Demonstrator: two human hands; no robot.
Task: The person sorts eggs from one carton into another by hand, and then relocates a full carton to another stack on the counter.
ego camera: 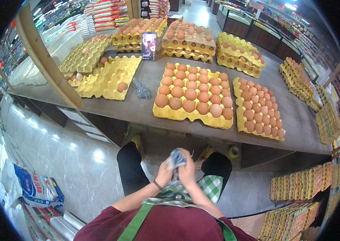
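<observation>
Low above my lap, a crumpled blue-and-white cloth [176,158] is held between my two hands. My left hand [165,171] presses it from one side and my right hand [187,168] from the other. The cloth is blurred, and I cannot tell whether anything is wrapped inside. On the dark table before me, a yellow pulp tray of brown eggs [191,95] lies nearest, with one gap in its back row. A second egg tray [258,108] sits to its right. Left of them, a yellow tray [106,79] bears a single brown egg [122,87].
A crumpled dark plastic bag [141,89] lies beside the single-egg tray. Behind it a phone [148,46] stands upright against stacked egg trays [188,39]. A wooden post [46,57] rises at the table's left edge. More tray stacks [301,182] stand low at right.
</observation>
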